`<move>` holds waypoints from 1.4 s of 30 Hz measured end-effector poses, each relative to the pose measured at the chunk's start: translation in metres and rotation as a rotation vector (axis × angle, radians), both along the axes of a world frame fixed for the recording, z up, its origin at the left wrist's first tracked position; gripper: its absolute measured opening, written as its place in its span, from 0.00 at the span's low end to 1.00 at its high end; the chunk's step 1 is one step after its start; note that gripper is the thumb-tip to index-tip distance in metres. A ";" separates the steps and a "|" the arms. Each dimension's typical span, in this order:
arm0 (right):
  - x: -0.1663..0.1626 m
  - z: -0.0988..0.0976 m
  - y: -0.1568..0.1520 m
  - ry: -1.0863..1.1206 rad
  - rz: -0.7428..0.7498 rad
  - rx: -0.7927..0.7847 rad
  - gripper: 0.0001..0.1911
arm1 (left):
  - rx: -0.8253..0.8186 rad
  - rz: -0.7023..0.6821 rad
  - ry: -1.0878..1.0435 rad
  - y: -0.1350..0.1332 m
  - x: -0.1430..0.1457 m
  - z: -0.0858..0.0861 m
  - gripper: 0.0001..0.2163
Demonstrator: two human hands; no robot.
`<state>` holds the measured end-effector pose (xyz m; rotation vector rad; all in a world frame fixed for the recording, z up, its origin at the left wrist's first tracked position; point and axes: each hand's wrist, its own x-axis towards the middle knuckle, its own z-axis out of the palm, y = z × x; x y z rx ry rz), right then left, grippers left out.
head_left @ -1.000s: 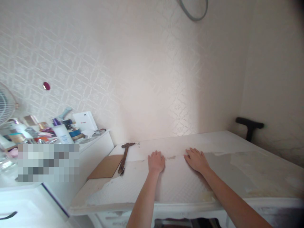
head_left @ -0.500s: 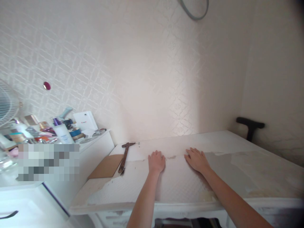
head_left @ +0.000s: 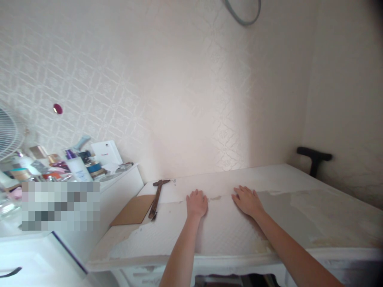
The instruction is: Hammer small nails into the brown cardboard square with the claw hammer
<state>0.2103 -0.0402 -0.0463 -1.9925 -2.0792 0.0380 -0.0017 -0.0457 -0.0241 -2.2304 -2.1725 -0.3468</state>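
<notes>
Both hands rest unmoved right of the hammer (head_left: pixel 156 197): left hand (head_left: pixel 196 203) curled on the sheet (head_left: pixel 221 233) edge, grip unclear; right hand (head_left: pixel 247 201) flat, open, empty.

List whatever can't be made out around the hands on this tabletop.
Head view:
- Left hand: curled, so whether it pinches the white sheet is hidden.
- Grey ring: cut off by the top edge.
- Shelf clutter: partly hidden by a pixelated patch.
- Bottle label: too small to read.

The worn white table (head_left: pixel 299 177) carries a rusty hammer (head_left: pixel 156 199), with a brown board (head_left: pixel 133 210) just left of the hammer and a textured white sheet (head_left: pixel 170 235) spreading right of it.
</notes>
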 end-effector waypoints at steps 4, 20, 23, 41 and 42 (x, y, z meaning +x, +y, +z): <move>0.000 0.000 0.000 -0.002 -0.004 0.000 0.27 | -0.008 0.000 -0.005 -0.001 0.000 0.002 0.21; -0.001 0.001 -0.002 0.000 -0.002 0.004 0.27 | -0.001 -0.003 -0.018 -0.001 0.000 0.001 0.21; -0.001 0.001 -0.001 0.001 -0.002 0.001 0.27 | 0.000 -0.004 -0.011 -0.001 0.000 0.002 0.21; -0.001 0.003 -0.002 0.002 -0.004 -0.004 0.27 | -0.002 -0.005 -0.003 -0.004 0.002 0.005 0.20; -0.001 0.003 -0.003 0.002 -0.005 -0.005 0.27 | -0.003 -0.004 -0.003 -0.004 0.002 0.005 0.20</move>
